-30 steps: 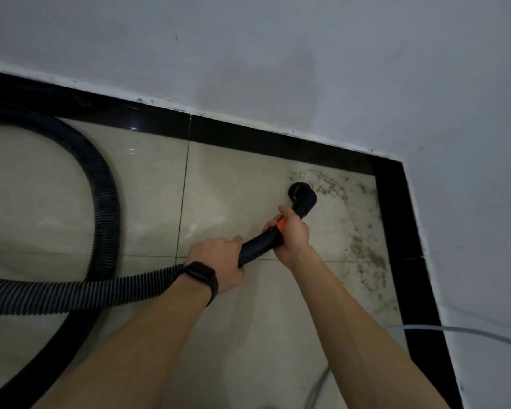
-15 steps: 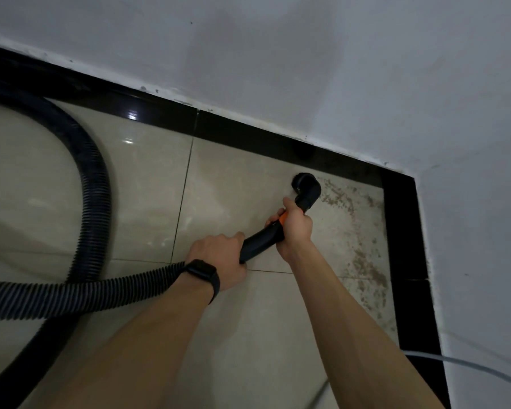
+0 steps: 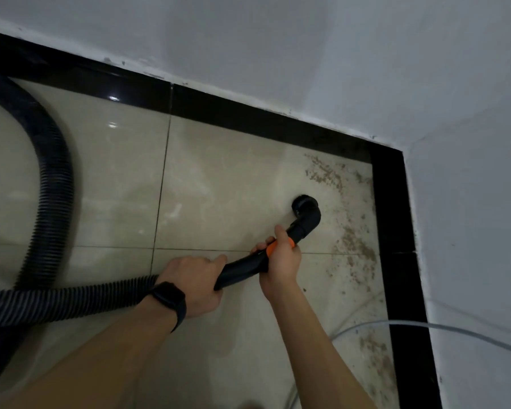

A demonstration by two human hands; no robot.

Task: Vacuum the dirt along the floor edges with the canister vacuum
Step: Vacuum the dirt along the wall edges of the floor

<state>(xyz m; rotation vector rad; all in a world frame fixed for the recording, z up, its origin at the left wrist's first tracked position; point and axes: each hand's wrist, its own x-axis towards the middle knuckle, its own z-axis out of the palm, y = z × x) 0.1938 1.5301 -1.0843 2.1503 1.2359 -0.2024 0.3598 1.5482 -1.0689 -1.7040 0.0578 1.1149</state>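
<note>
A black vacuum nozzle (image 3: pixel 306 211) with a bent elbow presses on the beige floor tile near the room corner. My right hand (image 3: pixel 281 261) grips the black tube at its orange collar just behind the nozzle. My left hand (image 3: pixel 196 283), with a black watch on the wrist, holds the tube where it joins the ribbed grey-black hose (image 3: pixel 56 302). Brown dirt (image 3: pixel 357 246) is scattered to the right of the nozzle along the black skirting, and another patch of dirt (image 3: pixel 322 172) lies beyond it towards the corner.
Black skirting (image 3: pixel 248 116) runs along the back wall and meets the right-hand skirting (image 3: pixel 396 231) in the corner. The hose loops round at the left (image 3: pixel 50 178). A thin clear tube (image 3: pixel 455 329) crosses the floor edge at lower right. White walls rise behind.
The nozzle has drawn back from the back skirting towards me and to the right, closer to the dirt along the right edge. Both hands keep their grip.
</note>
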